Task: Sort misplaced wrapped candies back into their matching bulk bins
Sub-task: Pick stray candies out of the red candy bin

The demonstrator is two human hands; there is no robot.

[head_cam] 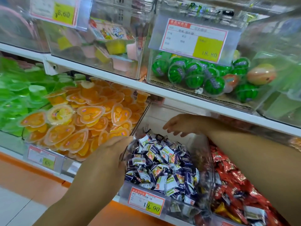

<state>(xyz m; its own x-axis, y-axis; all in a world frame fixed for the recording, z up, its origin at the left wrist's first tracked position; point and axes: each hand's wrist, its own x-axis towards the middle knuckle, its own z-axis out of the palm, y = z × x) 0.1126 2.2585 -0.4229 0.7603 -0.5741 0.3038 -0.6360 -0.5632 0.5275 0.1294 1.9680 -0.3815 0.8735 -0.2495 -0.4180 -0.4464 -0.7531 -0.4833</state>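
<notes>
A clear bulk bin (205,154) on the lower shelf holds several purple, white and yellow wrapped candies (164,163). My left hand (112,154) rests against the bin's left wall near its front corner, fingers fairly straight. My right hand (180,124) hovers over the back of this bin with loose spread fingers and nothing in it. To the right, a bin of red wrapped candies (231,181) has a few purple-white and yellow ones mixed in near its front (254,212).
Orange heart-shaped jelly cups (84,121) fill the bin to the left, green ones (19,98) beyond. The upper shelf (179,93) carries bins of watermelon-pattern balls (202,75) and square jelly cups (114,46). Price tags (146,203) hang on the bin fronts.
</notes>
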